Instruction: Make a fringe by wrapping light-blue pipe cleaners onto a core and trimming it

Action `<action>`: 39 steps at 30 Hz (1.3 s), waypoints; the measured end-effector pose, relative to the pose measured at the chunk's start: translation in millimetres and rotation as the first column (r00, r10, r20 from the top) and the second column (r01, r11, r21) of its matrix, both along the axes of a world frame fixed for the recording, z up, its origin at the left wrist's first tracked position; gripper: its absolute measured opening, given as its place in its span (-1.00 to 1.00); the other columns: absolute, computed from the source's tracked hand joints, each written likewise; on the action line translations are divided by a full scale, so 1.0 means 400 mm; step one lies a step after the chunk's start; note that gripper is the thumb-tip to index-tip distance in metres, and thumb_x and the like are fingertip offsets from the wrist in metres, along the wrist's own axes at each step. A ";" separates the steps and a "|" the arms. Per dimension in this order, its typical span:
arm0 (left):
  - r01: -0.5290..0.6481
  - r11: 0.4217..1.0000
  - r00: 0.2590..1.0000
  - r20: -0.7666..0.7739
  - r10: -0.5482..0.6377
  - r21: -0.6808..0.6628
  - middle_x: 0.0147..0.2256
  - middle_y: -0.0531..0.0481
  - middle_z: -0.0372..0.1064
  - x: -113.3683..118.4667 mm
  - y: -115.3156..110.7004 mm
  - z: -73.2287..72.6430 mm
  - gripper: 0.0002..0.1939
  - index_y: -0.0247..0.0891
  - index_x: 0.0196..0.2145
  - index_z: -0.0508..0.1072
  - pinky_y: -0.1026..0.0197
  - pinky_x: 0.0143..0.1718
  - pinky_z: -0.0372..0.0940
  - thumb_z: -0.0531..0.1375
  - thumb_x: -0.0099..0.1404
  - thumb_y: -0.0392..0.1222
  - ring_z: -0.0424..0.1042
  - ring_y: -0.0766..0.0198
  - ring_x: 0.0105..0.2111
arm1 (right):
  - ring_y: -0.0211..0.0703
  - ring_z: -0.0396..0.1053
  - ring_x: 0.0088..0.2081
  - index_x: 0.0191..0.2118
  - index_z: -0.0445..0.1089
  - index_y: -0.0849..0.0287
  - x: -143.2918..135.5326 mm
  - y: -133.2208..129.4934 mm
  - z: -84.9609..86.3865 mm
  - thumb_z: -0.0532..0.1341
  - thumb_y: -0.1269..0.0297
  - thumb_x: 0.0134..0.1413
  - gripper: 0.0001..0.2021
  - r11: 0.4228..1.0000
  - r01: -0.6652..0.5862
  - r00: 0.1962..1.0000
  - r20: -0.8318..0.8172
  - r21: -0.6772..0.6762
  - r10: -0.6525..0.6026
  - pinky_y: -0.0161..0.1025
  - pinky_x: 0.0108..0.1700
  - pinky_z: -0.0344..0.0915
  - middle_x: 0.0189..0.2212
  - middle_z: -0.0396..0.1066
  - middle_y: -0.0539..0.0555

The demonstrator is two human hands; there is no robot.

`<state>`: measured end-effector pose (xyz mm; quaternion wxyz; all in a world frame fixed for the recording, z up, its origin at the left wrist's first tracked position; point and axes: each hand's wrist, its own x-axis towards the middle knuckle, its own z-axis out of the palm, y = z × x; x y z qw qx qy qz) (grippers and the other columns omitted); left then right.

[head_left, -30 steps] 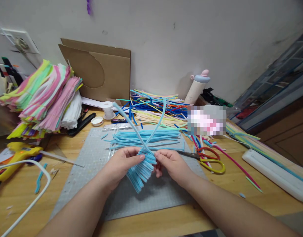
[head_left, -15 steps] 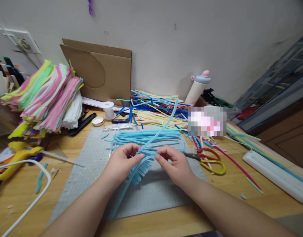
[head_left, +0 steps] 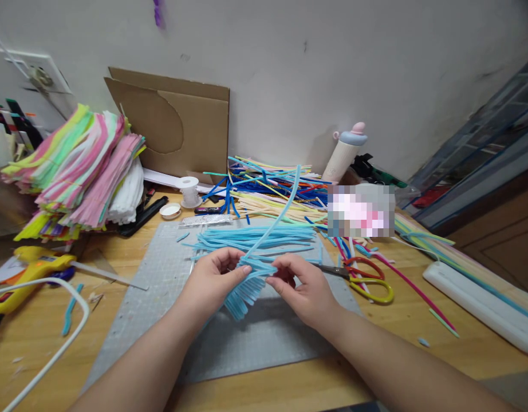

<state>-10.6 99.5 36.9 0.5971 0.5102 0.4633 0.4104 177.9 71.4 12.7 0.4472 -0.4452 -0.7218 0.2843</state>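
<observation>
Light blue pipe cleaners lie side by side in a fringe-like piece (head_left: 242,298) held above the cutting mat. My left hand (head_left: 219,274) is closed on its left side, thumb on top. The thumb and fingers of my right hand (head_left: 300,286) pinch its right end. From between the hands one long pipe cleaner (head_left: 285,212) rises and curves up to the right. Behind the hands, a pile of loose light blue pipe cleaners (head_left: 255,236) rests on the grey cutting mat (head_left: 255,355).
Scissors (head_left: 369,289) with red and yellow handles lie right of my right hand. A yellow glue gun (head_left: 36,266) and white cable (head_left: 81,303) are at left. Bundled pipe cleaners (head_left: 83,166), cardboard (head_left: 204,126), a bottle (head_left: 343,154) and a power strip (head_left: 479,306) stand around.
The long pipe cleaner's upper end has shifted slightly left and bends more. Its lower tail, which hung toward the mat's front, no longer shows there. My hands have hardly moved.
</observation>
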 end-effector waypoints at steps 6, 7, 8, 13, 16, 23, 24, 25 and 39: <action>-0.035 0.999 0.999 0.030 0.036 -0.025 -0.42 0.04 0.44 0.001 -0.002 0.006 -0.69 -0.28 -0.38 0.46 0.25 -0.30 0.24 0.38 -0.10 -0.14 0.38 0.30 -0.41 | -0.29 0.24 -0.40 -0.17 0.26 0.06 0.006 0.000 0.003 0.19 0.44 0.07 -0.79 0.975 0.012 0.998 0.057 0.220 -0.025 -0.33 -0.37 0.23 -0.34 0.26 -0.01; -0.036 0.999 0.999 0.032 0.037 -0.030 -0.43 0.05 0.43 0.001 -0.002 0.007 -0.69 -0.28 -0.38 0.45 0.26 -0.30 0.24 0.38 -0.10 -0.15 0.38 0.31 -0.41 | -0.27 0.26 -0.34 -0.13 0.27 0.06 0.007 -0.001 0.006 0.19 0.46 0.07 -0.76 0.961 -0.010 0.995 0.098 0.277 -0.018 -0.31 -0.31 0.24 -0.30 0.26 0.02; -0.034 0.999 0.999 0.037 0.035 -0.038 -0.44 0.06 0.43 0.002 -0.002 0.009 -0.69 -0.28 -0.39 0.45 0.27 -0.30 0.24 0.39 -0.11 -0.16 0.37 0.32 -0.41 | -0.24 0.27 -0.29 -0.09 0.29 0.05 0.008 -0.002 0.010 0.18 0.47 0.07 -0.72 0.948 -0.034 0.990 0.143 0.316 -0.013 -0.28 -0.26 0.25 -0.27 0.26 0.04; 0.073 0.994 0.995 0.072 -0.067 -0.087 -0.44 0.07 0.43 0.005 -0.009 0.013 -0.73 -0.27 -0.39 0.46 0.29 -0.30 0.22 0.37 -0.07 -0.15 0.36 0.33 -0.41 | -0.18 0.28 -0.30 -0.07 0.34 0.09 0.007 -0.005 0.022 0.12 0.43 0.13 -0.75 0.949 -0.111 0.947 0.320 0.294 0.012 -0.26 -0.29 0.25 -0.33 0.28 0.08; 0.076 0.994 0.996 0.059 -0.071 -0.083 -0.44 0.06 0.43 0.009 -0.012 0.008 -0.76 -0.26 -0.40 0.48 0.30 -0.31 0.22 0.35 -0.03 -0.11 0.36 0.33 -0.42 | -0.17 0.29 -0.30 -0.16 0.37 0.10 0.003 -0.006 0.023 0.08 0.41 0.15 -0.81 0.960 -0.131 0.932 0.360 0.247 0.034 -0.24 -0.28 0.25 -0.34 0.32 0.09; -0.079 0.991 0.995 0.044 0.085 -0.112 -0.53 0.11 0.38 0.009 -0.009 0.004 -0.76 -0.27 -0.47 0.47 0.34 -0.43 0.18 0.36 -0.04 -0.07 0.29 0.39 -0.53 | -0.16 0.32 -0.25 -0.18 0.36 0.12 0.004 -0.012 0.028 0.11 0.50 0.11 -0.80 0.942 -0.155 0.964 0.255 0.298 0.078 -0.22 -0.22 0.28 -0.29 0.36 0.11; -0.088 0.988 0.994 0.058 0.096 -0.130 -0.54 0.12 0.37 0.007 -0.007 0.004 -0.76 -0.28 -0.47 0.47 0.35 -0.45 0.16 0.35 -0.03 -0.07 0.27 0.41 -0.55 | -0.16 0.32 -0.23 -0.18 0.36 0.12 0.006 -0.013 0.030 0.11 0.52 0.10 -0.78 0.940 -0.145 0.973 0.215 0.310 0.079 -0.21 -0.20 0.28 -0.27 0.36 0.11; -0.086 0.984 0.992 0.078 0.099 -0.153 -0.54 0.11 0.37 0.004 -0.004 0.003 -0.75 -0.28 -0.46 0.47 0.36 -0.48 0.15 0.35 -0.03 -0.06 0.26 0.42 -0.56 | -0.16 0.33 -0.21 -0.17 0.36 0.12 0.008 -0.013 0.032 0.12 0.54 0.09 -0.77 0.939 -0.136 0.981 0.176 0.317 0.083 -0.21 -0.18 0.29 -0.27 0.37 0.11; -0.146 0.976 0.961 0.209 0.179 -0.164 -0.55 0.11 0.40 0.018 -0.024 0.012 -0.73 -0.28 -0.49 0.48 0.36 -0.48 0.16 0.40 -0.10 -0.07 0.29 0.41 -0.54 | -0.25 0.30 -0.36 -0.37 0.29 0.12 -0.026 -0.006 0.017 0.22 0.32 0.06 -0.93 0.994 0.077 0.885 -0.455 -0.072 -0.101 -0.28 -0.35 0.27 -0.33 0.28 0.02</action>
